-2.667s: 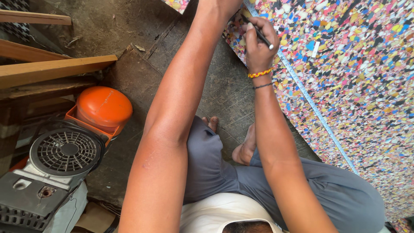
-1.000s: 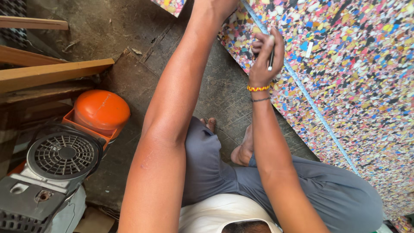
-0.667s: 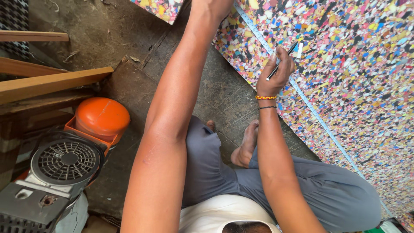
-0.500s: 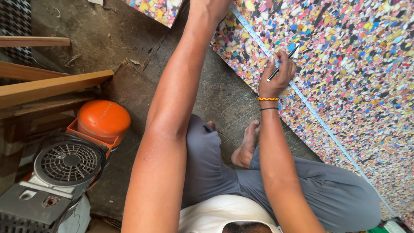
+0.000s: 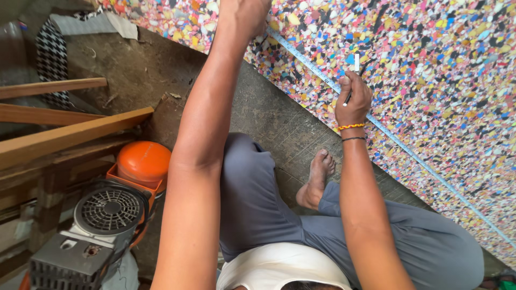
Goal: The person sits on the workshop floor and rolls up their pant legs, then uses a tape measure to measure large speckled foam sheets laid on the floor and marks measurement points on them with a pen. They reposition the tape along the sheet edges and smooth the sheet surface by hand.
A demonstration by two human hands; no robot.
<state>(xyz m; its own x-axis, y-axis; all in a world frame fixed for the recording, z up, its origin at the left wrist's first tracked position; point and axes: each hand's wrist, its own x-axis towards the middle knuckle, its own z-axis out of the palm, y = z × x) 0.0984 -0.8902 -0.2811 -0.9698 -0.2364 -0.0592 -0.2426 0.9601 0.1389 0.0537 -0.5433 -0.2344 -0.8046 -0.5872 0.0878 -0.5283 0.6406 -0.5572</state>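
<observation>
A big slab of multicoloured speckled foam (image 5: 430,64) lies across the upper right. A light blue measuring tape (image 5: 398,142) runs along it diagonally. My right hand (image 5: 353,100) grips a pen with a white cap, tip down beside the tape. My left hand (image 5: 244,13) reaches far forward to the tape's upper end at the frame's top edge, pressing on the foam; its fingers are cut off from view. My bare foot (image 5: 318,177) rests on the concrete floor beside the foam's edge.
An orange machine with a round fan grille (image 5: 110,209) and orange tank (image 5: 143,161) stands at the lower left. Wooden battens (image 5: 70,134) lie at the left. A checkered cloth (image 5: 52,59) is at the top left.
My right hand has moved along the tape toward the lower right of the foam, turning the pen from flat across the fingers to a writing grip. The view shifted slightly downward.
</observation>
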